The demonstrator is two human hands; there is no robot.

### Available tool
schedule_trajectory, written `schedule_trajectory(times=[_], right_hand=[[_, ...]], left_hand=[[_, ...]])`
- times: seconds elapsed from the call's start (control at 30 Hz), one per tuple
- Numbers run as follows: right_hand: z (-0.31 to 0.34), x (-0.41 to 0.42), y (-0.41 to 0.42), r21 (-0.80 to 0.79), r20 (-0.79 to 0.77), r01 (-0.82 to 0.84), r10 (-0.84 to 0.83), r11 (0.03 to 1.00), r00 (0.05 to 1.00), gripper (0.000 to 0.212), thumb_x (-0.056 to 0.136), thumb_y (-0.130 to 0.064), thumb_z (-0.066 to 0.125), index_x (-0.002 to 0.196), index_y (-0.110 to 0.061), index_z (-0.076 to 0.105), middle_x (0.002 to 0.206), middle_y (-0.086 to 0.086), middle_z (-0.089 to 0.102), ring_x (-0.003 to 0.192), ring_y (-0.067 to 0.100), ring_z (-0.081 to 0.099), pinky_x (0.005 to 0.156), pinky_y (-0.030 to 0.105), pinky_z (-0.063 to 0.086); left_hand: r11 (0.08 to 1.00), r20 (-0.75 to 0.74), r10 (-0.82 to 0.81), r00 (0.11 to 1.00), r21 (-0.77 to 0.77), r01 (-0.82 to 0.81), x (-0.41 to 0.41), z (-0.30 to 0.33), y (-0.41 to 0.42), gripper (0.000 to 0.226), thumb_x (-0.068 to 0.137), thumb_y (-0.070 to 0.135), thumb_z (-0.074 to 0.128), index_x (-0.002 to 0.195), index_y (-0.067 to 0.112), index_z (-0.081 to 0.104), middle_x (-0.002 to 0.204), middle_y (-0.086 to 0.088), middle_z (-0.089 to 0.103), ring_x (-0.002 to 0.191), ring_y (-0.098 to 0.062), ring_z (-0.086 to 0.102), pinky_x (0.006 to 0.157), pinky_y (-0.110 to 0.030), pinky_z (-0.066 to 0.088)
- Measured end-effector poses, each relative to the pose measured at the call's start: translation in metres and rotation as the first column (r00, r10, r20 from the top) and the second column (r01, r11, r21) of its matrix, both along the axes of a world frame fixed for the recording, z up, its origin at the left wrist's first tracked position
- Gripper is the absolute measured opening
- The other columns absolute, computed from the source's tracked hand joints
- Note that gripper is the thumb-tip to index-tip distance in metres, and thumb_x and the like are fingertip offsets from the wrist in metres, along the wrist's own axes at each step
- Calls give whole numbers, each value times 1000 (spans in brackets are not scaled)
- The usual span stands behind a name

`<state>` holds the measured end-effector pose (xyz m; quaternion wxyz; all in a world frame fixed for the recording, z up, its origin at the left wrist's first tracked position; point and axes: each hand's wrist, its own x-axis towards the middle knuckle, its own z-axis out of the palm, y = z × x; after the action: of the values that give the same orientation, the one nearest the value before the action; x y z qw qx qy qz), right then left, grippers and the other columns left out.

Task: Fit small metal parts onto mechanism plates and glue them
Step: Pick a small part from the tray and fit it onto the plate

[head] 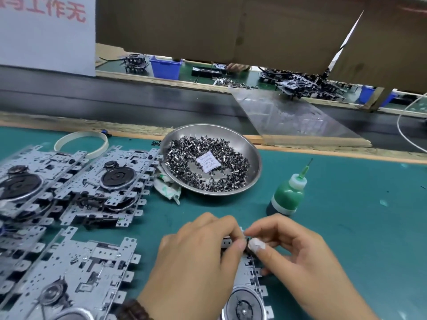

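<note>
**Obs A:** Green bench mat [346, 204], conveyor belt [138, 98] beyond it, cardboard screen [208, 26] hung above. What were the hands at?

**Obs B:** Both met over the far edge of one mechanism plate [242, 276] lying near the body. Left hand [196, 257] was curled, fingertips pinching that edge. Right hand [298, 252], thumb wrapped in white tape, pinched at the same spot. Presumably a small metal part sat between them, but it was hidden; could not confirm.

**Obs A:** Advice for the seating?

**Obs B:** My judgement: steady the plate with the left, keep the part square to its slot, press until flush, and only then reach for glue. A tilted part would likely jam in thin stamped sheet.

**Obs A:** Materials?

**Obs B:** Plates were flat grey sheet metal, punched with holes and tabbed edges, carrying dark round flywheels. More stood stacked at left [76, 181]. Shallow polished steel dish [242, 146] held a heap of small shiny metal parts [184, 153] and a white paper slip [208, 161]. Squat translucent glue bottle [287, 197], green fluid, fine needle nozzle, stood upright just beside the dish. Cream plastic ring [80, 137] lay behind the stacks.
</note>
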<state>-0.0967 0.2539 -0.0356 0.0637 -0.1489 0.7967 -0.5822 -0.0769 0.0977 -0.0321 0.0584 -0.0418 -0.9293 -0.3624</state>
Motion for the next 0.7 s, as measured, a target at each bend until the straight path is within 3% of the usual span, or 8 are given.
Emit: schedule_trajectory(times=[0.1, 0.23, 0.33, 0.43, 0.7], right_hand=[[1, 0, 1, 43, 5, -27, 26, 999, 1000, 28, 75, -6, 71, 79, -34, 70, 72, -6, 67, 63, 2, 56, 58, 24, 53], [1, 2, 0, 74, -10, 19, -19, 997, 1000, 26, 73, -11, 72, 77, -37, 71, 70, -5, 67, 59, 3, 56, 57, 27, 53], [1, 3, 2, 84, -15, 52, -51, 995, 999, 23, 75, -14, 70, 77, -36, 71, 72, -3, 68, 60, 6, 59, 54, 22, 52], [1, 4, 8, 117, 17, 61, -64, 991, 998, 20, 78, -15, 68, 77, -35, 70, 72, -5, 68, 57, 8, 61, 60, 27, 56], [3, 7, 10, 121, 76, 46, -55, 992, 996, 22, 78, -16, 70, 74, -38, 72, 64, -10, 64, 48, 3, 57, 54, 17, 49]], left_hand=[[998, 10, 27, 1000, 58, -28, 0, 0, 0, 9, 87, 50, 43, 87, 41, 45, 90, 19, 48, 91, 6, 43, 80, -21, 35], [989, 29, 59, 998, 136, -63, 1, -2, 3, 14, 87, 44, 49, 77, 34, 52, 82, 15, 50, 83, 6, 45, 67, -8, 33], [979, 36, 92, 995, 180, -97, 3, -2, 8, 17, 86, 41, 51, 71, 33, 53, 79, 13, 56, 75, 7, 47, 64, -7, 35], [974, 21, 141, 990, 176, -142, 6, -2, 11, 19, 87, 39, 50, 70, 32, 54, 78, 14, 57, 74, 5, 48, 60, -11, 34], [962, 31, 180, 983, 205, -183, 10, -3, 18, 16, 89, 36, 50, 74, 31, 54, 87, 17, 57, 89, 2, 49, 75, -19, 36]])
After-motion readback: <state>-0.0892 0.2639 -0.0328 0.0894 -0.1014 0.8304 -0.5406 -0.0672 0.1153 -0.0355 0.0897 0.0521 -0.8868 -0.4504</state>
